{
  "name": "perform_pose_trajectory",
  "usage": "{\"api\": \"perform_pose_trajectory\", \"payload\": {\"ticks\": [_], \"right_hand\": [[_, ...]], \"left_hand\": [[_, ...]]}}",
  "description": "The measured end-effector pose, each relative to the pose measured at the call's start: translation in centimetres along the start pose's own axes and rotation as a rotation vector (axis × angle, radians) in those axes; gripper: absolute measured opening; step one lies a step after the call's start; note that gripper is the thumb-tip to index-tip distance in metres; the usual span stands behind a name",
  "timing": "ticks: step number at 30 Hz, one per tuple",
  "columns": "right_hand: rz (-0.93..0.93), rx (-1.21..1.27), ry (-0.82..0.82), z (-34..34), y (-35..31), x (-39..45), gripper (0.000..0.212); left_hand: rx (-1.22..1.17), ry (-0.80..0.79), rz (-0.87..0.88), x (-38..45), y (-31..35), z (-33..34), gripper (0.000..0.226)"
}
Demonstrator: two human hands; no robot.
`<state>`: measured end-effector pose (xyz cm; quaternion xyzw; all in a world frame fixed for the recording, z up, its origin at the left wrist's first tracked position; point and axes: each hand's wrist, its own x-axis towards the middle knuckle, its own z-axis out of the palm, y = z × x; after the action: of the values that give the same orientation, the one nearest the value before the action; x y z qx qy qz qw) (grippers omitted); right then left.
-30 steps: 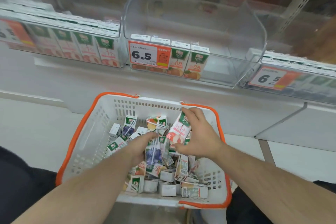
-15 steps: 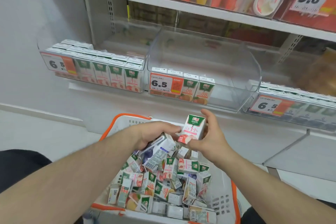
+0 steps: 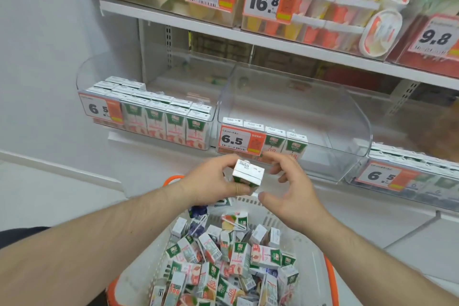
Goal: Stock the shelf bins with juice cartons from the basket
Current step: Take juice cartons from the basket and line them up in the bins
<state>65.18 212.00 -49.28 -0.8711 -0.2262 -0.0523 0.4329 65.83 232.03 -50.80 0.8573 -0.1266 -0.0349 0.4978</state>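
Carton (image 3: 248, 175) pinched in my left grip (image 3: 215, 181), top up, above basket (image 3: 320, 273) w/ more cartons, just below middle bin (image 3: 347, 131). Right grip (image 3: 291, 190) wide, fingers spread beside it, holding nothing.

White plastic basket with orange rim (image 3: 320, 266): nearest the viewer, below the shelf, loose small juice cartons (image 3: 238, 258) heaped inside. Clear plastic middle bin (image 3: 347, 136): on the lower shelf behind the basket, four cartons along its front. Clear left bin (image 3: 84, 77) and right bin (image 3: 409, 181): flanking it, both holding cartons.
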Motion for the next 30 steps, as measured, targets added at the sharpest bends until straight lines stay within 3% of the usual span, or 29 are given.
{"api": "perform_pose_trajectory", "payload": {"ticks": [5, 8, 12, 16, 21, 24, 26, 30], "right_hand": [[-0.094, -0.005, -0.001, 1.5, -3.3, 3.8, 0.074], [-0.174, -0.06, -0.006, 2.6, -4.8, 6.1, 0.078], [-0.37, -0.096, 0.048, 4.0, -6.2, 9.5, 0.048], [-0.468, -0.049, 0.06, 5.6, -7.7, 12.8, 0.039], [-0.764, -0.236, 0.156, 8.1, -9.6, 17.9, 0.043], [-0.815, -0.303, 0.221, 10.0, -10.6, 21.9, 0.043], [-0.755, -0.326, 0.189, 11.5, -11.2, 24.4, 0.039], [-0.127, -0.373, -0.073, 14.4, -11.6, 29.1, 0.029]], "left_hand": [[0.141, 0.178, 0.133, 0.2, 0.7, -3.8, 0.04], [0.097, 0.28, 0.144, 0.3, 0.4, -5.8, 0.046], [0.004, 0.413, 0.181, 1.0, -0.7, -8.1, 0.053], [-0.016, 0.543, 0.205, 1.5, -1.7, -10.5, 0.05], [-0.054, 0.853, -0.061, 1.6, -3.4, -13.4, 0.048], [-0.111, 0.928, -0.257, 1.9, -4.5, -14.8, 0.032], [-0.126, 0.945, -0.356, 2.0, -5.2, -15.5, 0.03], [-0.117, 0.952, -0.48, 2.3, -6.1, -15.9, 0.033]]}}
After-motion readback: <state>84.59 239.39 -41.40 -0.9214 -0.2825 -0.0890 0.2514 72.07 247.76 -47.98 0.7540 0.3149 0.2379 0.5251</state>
